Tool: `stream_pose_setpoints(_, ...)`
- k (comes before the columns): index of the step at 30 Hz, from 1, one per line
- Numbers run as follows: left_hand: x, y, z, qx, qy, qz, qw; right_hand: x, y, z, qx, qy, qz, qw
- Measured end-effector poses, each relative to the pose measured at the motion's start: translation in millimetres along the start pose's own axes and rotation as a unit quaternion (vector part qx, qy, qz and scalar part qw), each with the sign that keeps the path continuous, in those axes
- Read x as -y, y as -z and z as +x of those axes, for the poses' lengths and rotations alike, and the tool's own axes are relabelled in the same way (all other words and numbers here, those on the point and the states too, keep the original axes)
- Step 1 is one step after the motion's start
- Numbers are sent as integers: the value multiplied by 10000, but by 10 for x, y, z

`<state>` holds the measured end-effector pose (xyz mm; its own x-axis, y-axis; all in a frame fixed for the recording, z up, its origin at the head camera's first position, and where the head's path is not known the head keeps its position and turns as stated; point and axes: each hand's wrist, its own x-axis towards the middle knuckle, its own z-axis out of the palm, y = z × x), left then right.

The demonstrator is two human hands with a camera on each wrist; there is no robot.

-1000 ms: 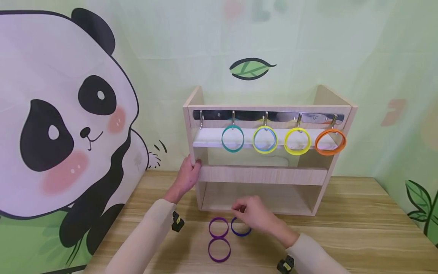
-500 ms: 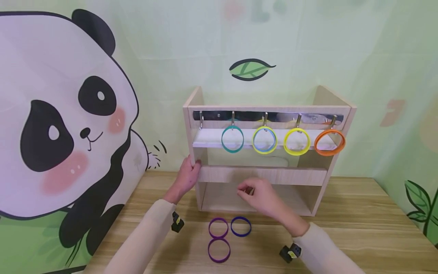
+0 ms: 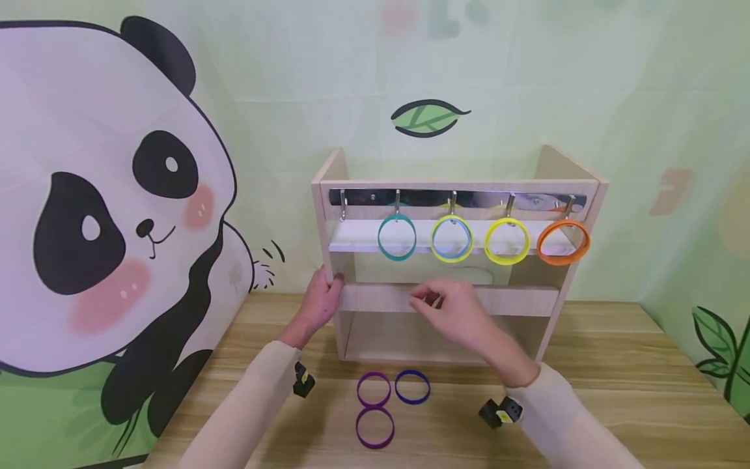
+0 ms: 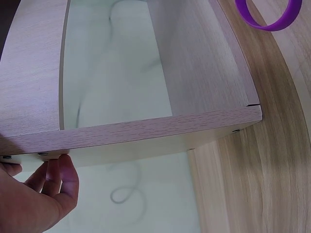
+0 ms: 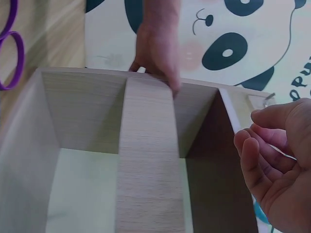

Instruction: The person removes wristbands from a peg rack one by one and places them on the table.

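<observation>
My left hand (image 3: 319,301) holds the left side panel of a small wooden shelf (image 3: 445,298). In the left wrist view its bent fingers (image 4: 67,182) touch the panel's outer face. My right hand (image 3: 457,312) is raised in front of the shelf's middle slat, fingers loosely bent. Nothing shows between its thumb and fingers in the right wrist view. On the table lie a blue ring (image 3: 413,402) and two purple rings (image 3: 375,445). From the shelf's hooks hang a teal ring (image 3: 381,247), a yellow ring with a light blue one inside (image 3: 434,251), another yellow ring (image 3: 488,249) and an orange ring (image 3: 564,262).
A metal hook rail (image 3: 430,197) runs along the shelf's top front, and its leftmost hook (image 3: 344,207) carries no ring. The wood-grain table (image 3: 609,384) extends around the shelf. Behind stands a pale green backdrop with a panda (image 3: 193,130).
My right hand has risen from beside the blue ring to the height of the middle slat, moving slightly right. The blue ring stays on the table, and my left hand keeps its place.
</observation>
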<state>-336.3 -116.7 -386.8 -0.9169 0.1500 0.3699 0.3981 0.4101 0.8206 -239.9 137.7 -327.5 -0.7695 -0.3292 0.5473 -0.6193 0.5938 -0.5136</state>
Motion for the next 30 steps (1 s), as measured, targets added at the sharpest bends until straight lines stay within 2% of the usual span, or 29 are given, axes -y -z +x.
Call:
stream_pose_setpoints(3, -5, 2, 4, 35, -5, -25, 10000, 39, 50, 33, -39, -20, -26, 10000)
stream_pose_setpoints(9, 0, 4, 8, 80, -1, -93, 9999, 132, 147, 131, -292, 262, -9, 9992)
stream_pose_setpoints(15, -1, 6, 5, 69, 44, -90, 9999, 214, 230, 252, -529, 388, -255, 9975)
stream_pose_setpoints(26, 12, 1, 5, 82, 57, -89, 9999, 303, 329, 432, -746, 68, -400, 9964)
stream_pose_setpoints(30, 0, 1, 8, -20, -28, -34, 10000, 312, 340, 486, -865, -74, -513, 9949)
